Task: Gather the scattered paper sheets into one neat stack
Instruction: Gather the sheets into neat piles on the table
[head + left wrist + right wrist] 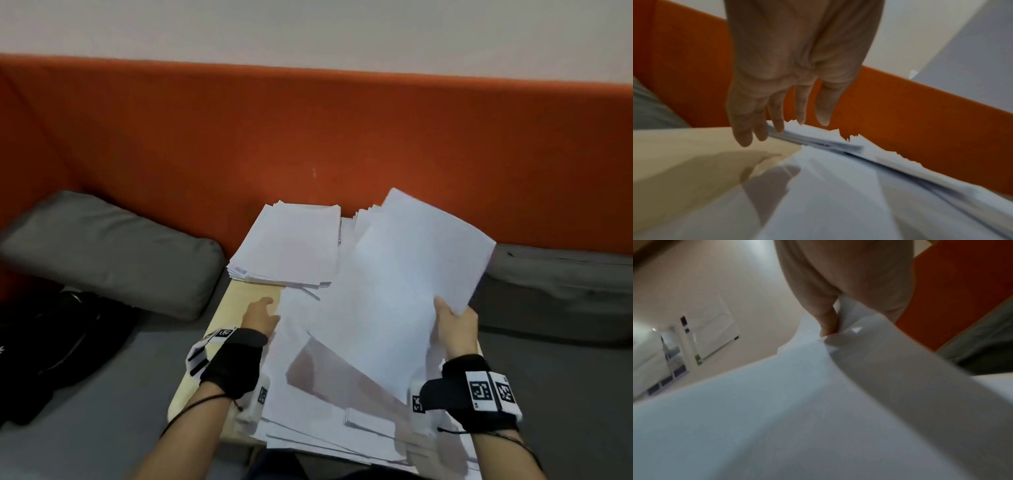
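Bare tabletop [253, 294] under left hand [261, 317]; paper stack [291, 243] just beyond its fingertips; loose sheets [308, 394] between both hands; orange backrest [308, 137] blocks beyond.

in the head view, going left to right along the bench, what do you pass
black bag → grey cushion → left hand → neat stack of paper → lifted sheet → right hand → second grey cushion

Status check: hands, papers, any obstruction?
Right hand pinches lifted sheet. Left hand open, above table. Stack started; loose sheets remain.
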{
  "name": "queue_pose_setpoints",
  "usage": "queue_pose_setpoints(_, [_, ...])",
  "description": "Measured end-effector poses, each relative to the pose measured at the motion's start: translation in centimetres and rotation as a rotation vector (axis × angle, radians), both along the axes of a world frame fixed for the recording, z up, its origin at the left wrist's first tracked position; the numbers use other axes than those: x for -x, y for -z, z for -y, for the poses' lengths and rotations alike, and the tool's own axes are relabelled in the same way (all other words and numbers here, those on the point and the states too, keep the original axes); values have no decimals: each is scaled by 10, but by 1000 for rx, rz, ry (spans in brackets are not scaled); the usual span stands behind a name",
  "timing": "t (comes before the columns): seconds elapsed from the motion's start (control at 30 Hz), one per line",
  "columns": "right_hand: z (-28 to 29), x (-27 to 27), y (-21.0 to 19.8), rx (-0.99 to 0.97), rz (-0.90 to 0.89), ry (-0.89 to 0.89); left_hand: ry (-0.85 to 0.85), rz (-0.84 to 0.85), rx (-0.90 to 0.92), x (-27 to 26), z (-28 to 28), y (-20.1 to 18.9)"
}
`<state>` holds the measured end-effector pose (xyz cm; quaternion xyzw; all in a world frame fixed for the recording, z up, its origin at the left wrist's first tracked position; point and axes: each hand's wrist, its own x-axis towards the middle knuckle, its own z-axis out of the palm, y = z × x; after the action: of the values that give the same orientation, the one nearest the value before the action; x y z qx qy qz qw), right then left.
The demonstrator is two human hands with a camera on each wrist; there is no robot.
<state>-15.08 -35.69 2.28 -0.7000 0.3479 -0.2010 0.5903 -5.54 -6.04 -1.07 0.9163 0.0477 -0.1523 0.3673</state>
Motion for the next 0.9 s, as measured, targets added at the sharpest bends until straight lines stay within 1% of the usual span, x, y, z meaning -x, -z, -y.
queue_pose_setpoints(0.1, [5, 4, 18, -4, -167, -108, -3, -115, -107, 4, -7, 18])
queue_pose_setpoints(0.2, [-8, 7, 32, -3, -385, -260, 9, -121, -131, 9, -4, 25])
queue_pose_setpoints(0.27, [-22, 9, 42, 83, -508, -393, -5, -120, -118, 10, -1, 25])
queue_pose_setpoints(0.33, [-37, 11, 50, 174, -584, -495, -12, -113, -115, 10, 1, 26])
queue_pose_setpoints(0.43, [-58, 9, 51, 234, -620, -546, -40, -40, -105, 11, 6, 26])
queue_pose_setpoints(0.5, [-68, 3, 48, 227, -616, -563, -64, 3, -48, 12, 10, 28])
queue_pose_setpoints(0.57, [-72, -2, 47, 221, -602, -545, -45, -1, -53, 15, 13, 27])
queue_pose_setpoints(0.67, [-70, -6, 47, 242, -623, -475, -29, -1, -177, 18, 14, 25])
queue_pose_setpoints(0.73, [-61, -5, 48, 291, -681, -454, -20, 43, -259, 22, 14, 24])
queue_pose_setpoints(0.77, [-55, -5, 48, 325, -723, -433, -14, 66, -244, 23, 14, 25])
queue_pose_setpoints(0.8, [-47, -4, 47, 368, -773, -395, 7, 64, -177, 24, 15, 26])
queue_pose_setpoints(0.9, [-20, 7, 44, 445, -945, -266, 165, -33, 60, 34, 28, 23])
